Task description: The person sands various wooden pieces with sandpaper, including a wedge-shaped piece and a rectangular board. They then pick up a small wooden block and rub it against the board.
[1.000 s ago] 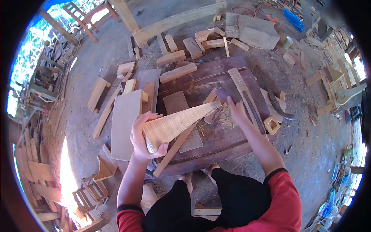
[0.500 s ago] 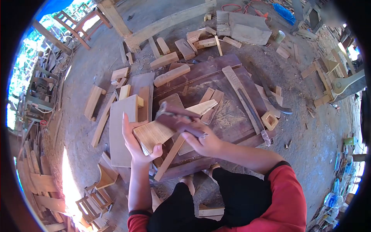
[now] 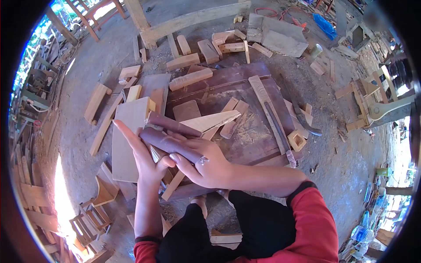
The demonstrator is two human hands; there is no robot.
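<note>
My left hand [image 3: 147, 160] supports the wide end of a pale, tapered wooden piece [image 3: 215, 120], thumb at the near edge and a finger stretched out. The narrow end of this piece points right, over a dark wooden panel [image 3: 263, 118]. In my right hand [image 3: 212, 163] is a curled sheet of reddish-brown sandpaper [image 3: 173, 144]. It lies over the wide end of the piece, close against my left hand, and hides much of that end. My right fingers are wrapped round the sheet, with the thumb at its near edge.
On the panel lie a long wooden strip [image 3: 263, 94] and a dark metal bar [image 3: 278, 125]. A curved dark tool [image 3: 305, 118] is to the right. Several wood blocks [image 3: 182, 61] lie beyond. A flat board [image 3: 127, 142] is at the left, and a small wooden chair-like frame [image 3: 90, 223] at lower left.
My right hand has slid the sandpaper left along the wooden piece, from its middle to the wide end by my left hand. The view has shifted slightly.
</note>
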